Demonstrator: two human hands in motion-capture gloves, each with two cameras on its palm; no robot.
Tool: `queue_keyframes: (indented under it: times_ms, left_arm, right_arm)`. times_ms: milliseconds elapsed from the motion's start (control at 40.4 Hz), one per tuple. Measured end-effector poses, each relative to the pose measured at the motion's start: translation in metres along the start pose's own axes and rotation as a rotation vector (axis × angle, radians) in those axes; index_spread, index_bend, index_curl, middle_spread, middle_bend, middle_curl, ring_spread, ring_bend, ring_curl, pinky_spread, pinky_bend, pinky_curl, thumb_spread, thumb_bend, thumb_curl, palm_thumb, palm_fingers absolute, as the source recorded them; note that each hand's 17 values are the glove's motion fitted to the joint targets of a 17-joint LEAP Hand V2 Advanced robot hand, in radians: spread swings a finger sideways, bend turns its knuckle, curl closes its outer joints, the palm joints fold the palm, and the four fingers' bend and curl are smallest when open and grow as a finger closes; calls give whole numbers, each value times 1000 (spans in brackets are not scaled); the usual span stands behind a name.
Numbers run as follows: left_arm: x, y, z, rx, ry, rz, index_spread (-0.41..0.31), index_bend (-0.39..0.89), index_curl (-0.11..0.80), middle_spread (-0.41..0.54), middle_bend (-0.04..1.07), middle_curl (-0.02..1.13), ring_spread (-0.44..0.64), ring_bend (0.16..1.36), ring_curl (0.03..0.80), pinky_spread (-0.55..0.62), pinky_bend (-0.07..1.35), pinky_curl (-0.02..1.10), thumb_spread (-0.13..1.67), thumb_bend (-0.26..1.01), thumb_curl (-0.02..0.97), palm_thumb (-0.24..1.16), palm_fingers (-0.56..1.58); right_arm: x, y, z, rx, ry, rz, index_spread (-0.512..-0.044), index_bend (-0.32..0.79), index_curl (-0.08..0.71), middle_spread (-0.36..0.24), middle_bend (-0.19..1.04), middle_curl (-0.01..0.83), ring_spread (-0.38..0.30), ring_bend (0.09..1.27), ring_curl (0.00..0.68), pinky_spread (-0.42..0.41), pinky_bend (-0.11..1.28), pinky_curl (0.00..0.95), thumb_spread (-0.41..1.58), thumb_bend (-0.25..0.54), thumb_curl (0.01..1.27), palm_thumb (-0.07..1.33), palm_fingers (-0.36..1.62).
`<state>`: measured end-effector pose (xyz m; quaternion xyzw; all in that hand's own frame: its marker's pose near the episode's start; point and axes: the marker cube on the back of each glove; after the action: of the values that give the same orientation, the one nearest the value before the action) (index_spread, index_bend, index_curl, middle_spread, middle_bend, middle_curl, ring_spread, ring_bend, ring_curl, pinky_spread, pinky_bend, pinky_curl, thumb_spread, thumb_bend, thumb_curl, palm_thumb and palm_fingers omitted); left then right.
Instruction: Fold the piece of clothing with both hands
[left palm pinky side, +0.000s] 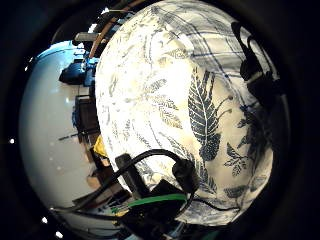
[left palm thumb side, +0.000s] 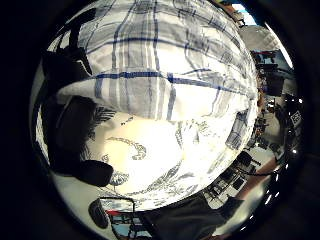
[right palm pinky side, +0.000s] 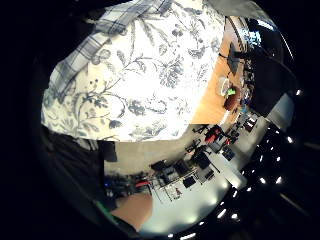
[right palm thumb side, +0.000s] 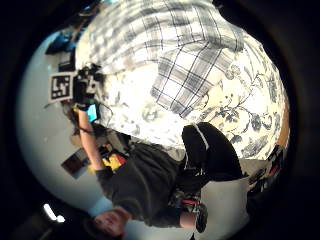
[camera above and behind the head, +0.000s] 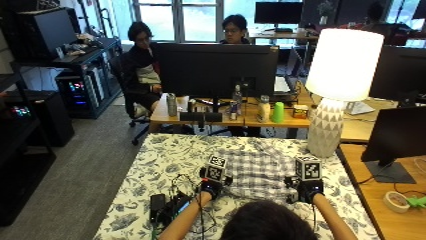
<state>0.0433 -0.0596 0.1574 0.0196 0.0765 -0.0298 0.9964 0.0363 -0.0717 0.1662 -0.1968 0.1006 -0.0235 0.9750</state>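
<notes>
Both hands low, gripping plaid shirt edge

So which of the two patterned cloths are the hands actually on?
The blue-and-white plaid garment, lying between the left hand and right hand. The other, the floral tablecloth, covers the whole table underneath it.

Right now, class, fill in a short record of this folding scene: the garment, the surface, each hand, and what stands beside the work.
garment: plaid shirt, lying on the table, partly bunched
surface: table under a floral tablecloth
left hand: at the shirt's near left edge, fingers on the cloth; grip unclear
right hand: at the shirt's near right edge; grip unclear
beside the work: white lamp at the far right corner of the table
task stage: hands at the shirt, fold not finished
</notes>
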Motion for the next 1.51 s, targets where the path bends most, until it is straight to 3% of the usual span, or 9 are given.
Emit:
queue_keyframes:
  times_ms: [198, 272, 396, 767, 866, 989, 1138, 1261, 1509]
  left_arm:
    - [10, -4, -35, 25, 108, 84, -269, 287, 439, -244, 227, 377, -291, 475, 319, -228, 249, 330, 1260, 46, 251, 516, 1085]
    - [1, -9, -50, 73, 47, 34, -277, 245, 440, -266, 266, 405, -313, 492, 340, -243, 206, 332, 1286, 39, 242, 515, 1135]
    - [-9, -17, -68, 145, -25, -16, -289, 199, 445, -287, 300, 434, -333, 501, 362, -267, 180, 336, 1322, 27, 228, 511, 1166]
    - [-6, -24, -92, 163, 67, 31, -301, 186, 472, -316, 314, 475, -350, 480, 392, -284, 176, 350, 1364, 1, 205, 523, 1168]
    - [-5, -25, -93, 159, 92, 41, -300, 187, 478, -320, 315, 481, -351, 471, 396, -285, 177, 353, 1368, -4, 201, 526, 1165]
    - [-6, -28, -97, 194, 95, 22, -300, 184, 483, -322, 316, 489, -352, 465, 401, -286, 175, 356, 1371, -6, 196, 529, 1166]
    - [-12, -25, -97, 163, 79, 7, -299, 182, 488, -321, 317, 497, -353, 455, 406, -286, 178, 359, 1374, -7, 192, 532, 1161]
    - [-16, -23, -98, 177, 27, 28, -301, 183, 491, -320, 315, 502, -354, 451, 410, -291, 176, 360, 1378, -6, 190, 536, 1162]
    - [-10, 13, -94, -16, 42, 222, -303, 183, 496, -323, 316, 509, -350, 433, 413, -288, 177, 362, 1387, -8, 181, 529, 1160]
  right_arm:
    - [-11, -18, 26, -70, 52, -2, -344, 74, 205, -29, 179, 361, 44, 456, 345, 215, 488, 371, 1086, -15, 296, 722, 315]
    - [-23, -10, 32, -87, 70, -4, -347, 48, 186, -21, 176, 359, 55, 473, 352, 216, 540, 385, 1068, -26, 298, 712, 251]
    - [-46, 25, 30, -37, 139, 90, -349, 41, 154, 3, 171, 347, 77, 491, 356, 224, 623, 403, 1026, -47, 288, 638, 148]
    - [-54, 5, 38, 157, 22, 78, -343, 95, 128, 40, 225, 321, 148, 509, 335, 228, 756, 406, 985, -12, 297, 606, 24]
    - [-69, 6, 42, 58, -145, -76, -340, 105, 132, 33, 245, 330, 137, 538, 335, 211, 734, 389, 991, -9, 307, 646, 107]
    - [-53, -26, 27, 357, -42, 43, -348, 105, 137, 6, 259, 340, 86, 575, 338, 160, 716, 375, 995, -11, 316, 680, 223]
    - [-69, -30, 30, 341, -158, 4, -345, 125, 163, -80, 338, 370, -51, 670, 351, -6, 668, 344, 998, 9, 339, 781, 727]
    - [-28, -81, 26, 579, 75, 115, -305, 215, 229, -122, 417, 408, -137, 681, 373, -147, 590, 339, 1004, 72, 368, 936, 1207]
    - [-4, -72, 14, 523, 143, 76, -273, 183, 319, -152, 426, 438, -201, 668, 423, -242, 547, 381, 1012, 64, 371, 1022, 1278]
